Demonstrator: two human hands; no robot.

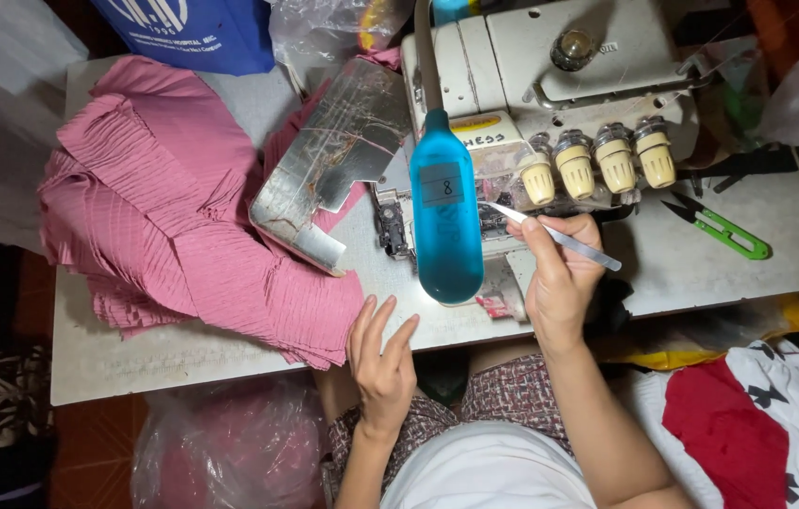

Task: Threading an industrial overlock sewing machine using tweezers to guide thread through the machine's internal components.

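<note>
My right hand (pixel 561 278) pinches a pair of metal tweezers (pixel 560 238), whose tip points left toward the needle area of the cream overlock sewing machine (pixel 550 85). My left hand (pixel 382 363) rests open at the front edge of the white table (pixel 135 358), fingers spread, touching the corner of a stack of pink pleated fabric (pixel 192 226). A blue lamp head (pixel 446 217) hangs over the machine's front. The machine's metal side cover (pixel 329 160) is swung open to the left.
Green-handled thread snips (pixel 724 229) lie on the table right of the machine. A blue bag (pixel 192 33) and clear plastic sit at the back. Red and black-and-white cloth (pixel 757 424) lies at lower right, a plastic bag (pixel 230 443) below the table.
</note>
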